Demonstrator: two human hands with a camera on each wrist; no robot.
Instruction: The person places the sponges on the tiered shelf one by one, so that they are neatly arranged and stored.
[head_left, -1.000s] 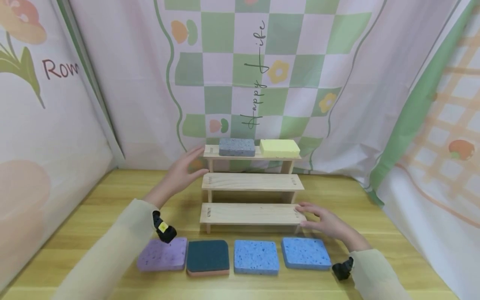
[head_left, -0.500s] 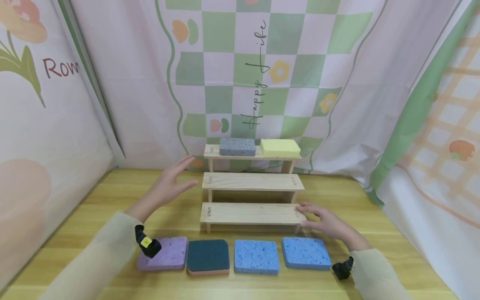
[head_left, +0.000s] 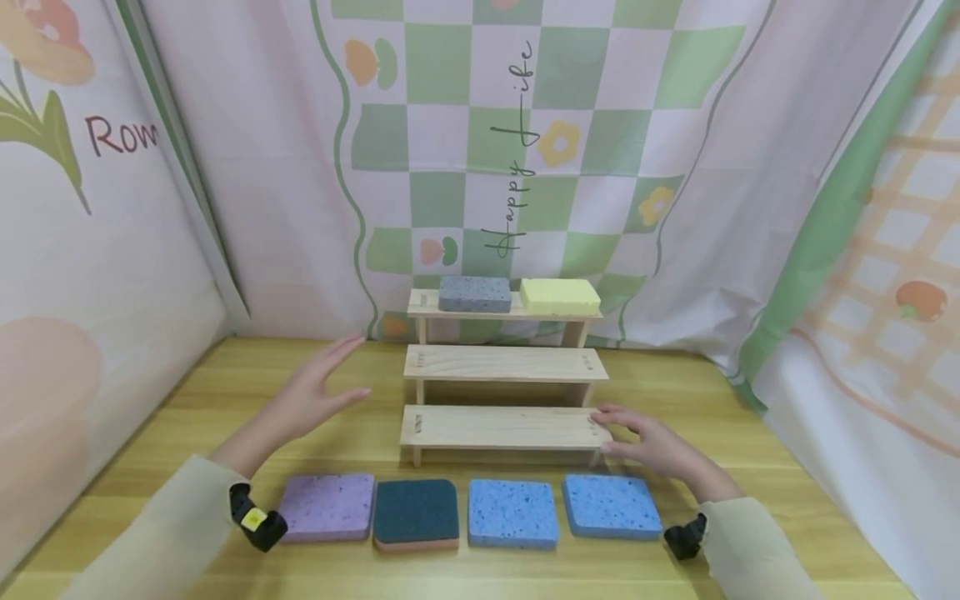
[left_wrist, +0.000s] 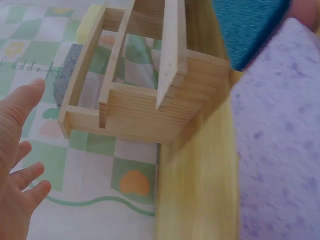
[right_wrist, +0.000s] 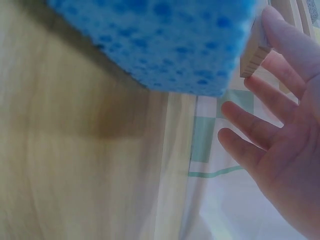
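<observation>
A three-step wooden display shelf stands on the table in the head view. My right hand holds the right end of its lowest step, thumb at the front edge and index finger farther back. In the right wrist view the other fingers spread out beside the wood. My left hand hovers left of the shelf, fingers extended and holding nothing. A grey sponge and a yellow sponge lie on the top step. The middle and lowest steps bear no sponge.
In front of the shelf lie a purple sponge, a dark green scouring sponge and two blue sponges, side by side in a row. Patterned cloth hangs behind and at both sides of the wooden table.
My left hand has moved away from the shelf's upper left end, toward the left and nearer to me. The right hand, shelf and sponges have stayed in place.
</observation>
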